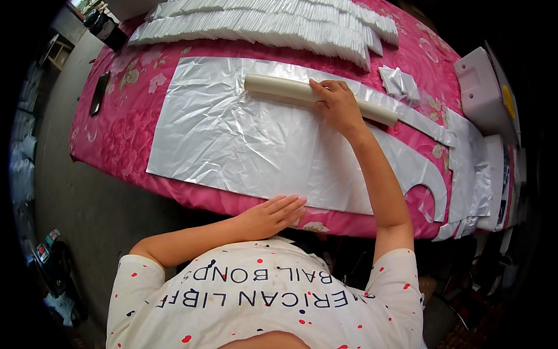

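A large white plastic bag (pixel 203 128) lies flat and creased on the table, with a curved cut-out at its right end beside its handle strips. Across its far part rests a long cream-coloured tube (pixel 273 88), slanting down to the right. My right hand (pixel 336 104) reaches over the bag and grips the tube near its middle, thumb on the near side. At the near edge of the bag my left hand (pixel 270 217) lies flat, palm down, fingers stretched toward the right. Its fingertips touch or almost touch the plastic.
Long rows of folded white plastic (pixel 256 29) line the back of the pink flowered tablecloth (pixel 125 139). A small folded plastic bundle (pixel 399 84) sits beyond the tube. A phone (pixel 100 93) and a dark jar (pixel 106 30) stand left; a white box (pixel 479 75) is at right.
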`<state>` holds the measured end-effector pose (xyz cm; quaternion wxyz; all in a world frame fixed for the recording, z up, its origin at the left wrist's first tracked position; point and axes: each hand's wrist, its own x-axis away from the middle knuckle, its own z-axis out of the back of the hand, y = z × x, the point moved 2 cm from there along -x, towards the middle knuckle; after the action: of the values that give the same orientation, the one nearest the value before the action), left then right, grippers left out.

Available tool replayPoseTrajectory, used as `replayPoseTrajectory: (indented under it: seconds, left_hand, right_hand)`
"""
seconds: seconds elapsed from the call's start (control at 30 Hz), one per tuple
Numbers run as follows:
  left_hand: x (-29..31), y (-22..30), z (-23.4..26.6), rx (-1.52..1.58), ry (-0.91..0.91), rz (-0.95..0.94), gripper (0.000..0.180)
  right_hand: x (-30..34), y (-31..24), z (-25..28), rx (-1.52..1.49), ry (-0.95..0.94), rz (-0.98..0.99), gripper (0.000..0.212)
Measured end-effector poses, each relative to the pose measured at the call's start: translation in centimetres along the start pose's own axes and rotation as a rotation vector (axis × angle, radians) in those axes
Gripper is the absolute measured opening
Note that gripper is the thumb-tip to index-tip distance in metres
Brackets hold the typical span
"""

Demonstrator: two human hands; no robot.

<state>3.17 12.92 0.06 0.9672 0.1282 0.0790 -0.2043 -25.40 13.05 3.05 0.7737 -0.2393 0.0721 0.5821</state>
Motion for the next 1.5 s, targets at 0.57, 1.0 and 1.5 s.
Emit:
replayPoseTrajectory:
  seconds: [0.57,1.0,1.5]
  left_hand:
    - [1.1,-2.6,2.8,0.498,0.18,-0.071,0.026]
    - [-2.2,-6.1,2.3,0.119,0.243,0.19,0.053]
    - [-4.4,-6.2,2.8,0.238,0.22,0.344,0.065]
  right_hand:
    - [11.6,-9.5,2.3,-0.398,-0.229,0.082,0.048]
    - [11.5,-9.2,1.1,-0.342,-0.019,-0.01,0.027]
    - [7.6,-5.1,1.1,-0.768,-0.46,-0.879,0.021]
